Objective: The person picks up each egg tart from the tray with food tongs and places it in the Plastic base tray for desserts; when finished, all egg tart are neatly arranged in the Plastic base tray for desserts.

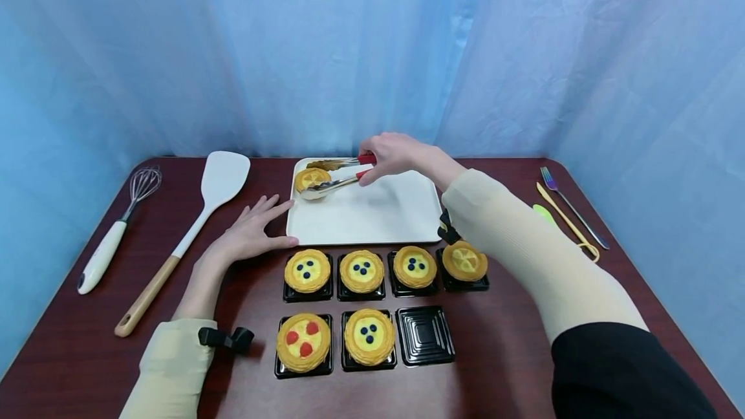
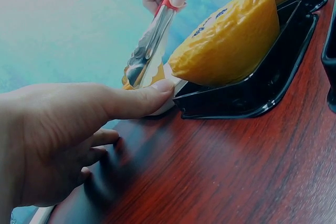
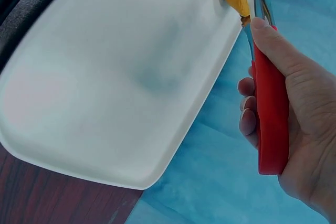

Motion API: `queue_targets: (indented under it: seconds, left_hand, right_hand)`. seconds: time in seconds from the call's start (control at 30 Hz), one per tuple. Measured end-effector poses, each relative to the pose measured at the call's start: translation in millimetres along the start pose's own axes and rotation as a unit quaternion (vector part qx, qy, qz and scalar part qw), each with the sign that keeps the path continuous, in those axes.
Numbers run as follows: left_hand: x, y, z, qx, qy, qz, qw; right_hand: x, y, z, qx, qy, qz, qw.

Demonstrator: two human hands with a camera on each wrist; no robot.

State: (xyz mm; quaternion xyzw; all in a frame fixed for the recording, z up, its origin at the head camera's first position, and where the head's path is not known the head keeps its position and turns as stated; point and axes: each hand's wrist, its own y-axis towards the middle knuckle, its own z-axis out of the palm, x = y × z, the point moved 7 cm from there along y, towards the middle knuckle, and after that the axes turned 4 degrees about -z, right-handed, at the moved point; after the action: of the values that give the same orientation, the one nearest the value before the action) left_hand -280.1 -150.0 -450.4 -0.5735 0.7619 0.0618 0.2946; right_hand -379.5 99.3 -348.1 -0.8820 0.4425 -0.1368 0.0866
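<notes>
My right hand (image 1: pixel 391 155) grips the red handles of a pair of metal tongs (image 1: pixel 332 187). The tongs' spread arms lie either side of a yellow-topped tart (image 1: pixel 310 178) at the far left corner of a white tray (image 1: pixel 372 225). At the tray's left edge, my left hand (image 1: pixel 250 231) has its fingers extended, with thumb and fingertips right at the rim. In the left wrist view the thumb of the left hand (image 2: pixel 84 124) points toward a blueberry tart (image 2: pixel 231 40) in a black holder. The right wrist view shows the red tongs handle (image 3: pixel 271 108) wrapped by fingers.
In front of the tray, black plastic holders carry blueberry tarts (image 1: pixel 362 271), a yellow-topped tart (image 1: pixel 464 261) and a strawberry tart (image 1: pixel 303 343); one black holder (image 1: pixel 425 335) is bare. A whisk (image 1: pixel 119 228) and white spatula (image 1: pixel 224 176) lie left, a fork (image 1: pixel 573 207) and other cutlery right.
</notes>
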Motion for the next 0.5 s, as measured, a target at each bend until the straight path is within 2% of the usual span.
queue_targets:
  seconds: [0.5]
  left_hand:
    - [-0.4, -0.3, -1.0, 0.004, -0.009, 0.009, 0.9999]
  right_hand:
    - [0.3, 0.7, 0.2, -0.004, -0.012, -0.002, 1.0]
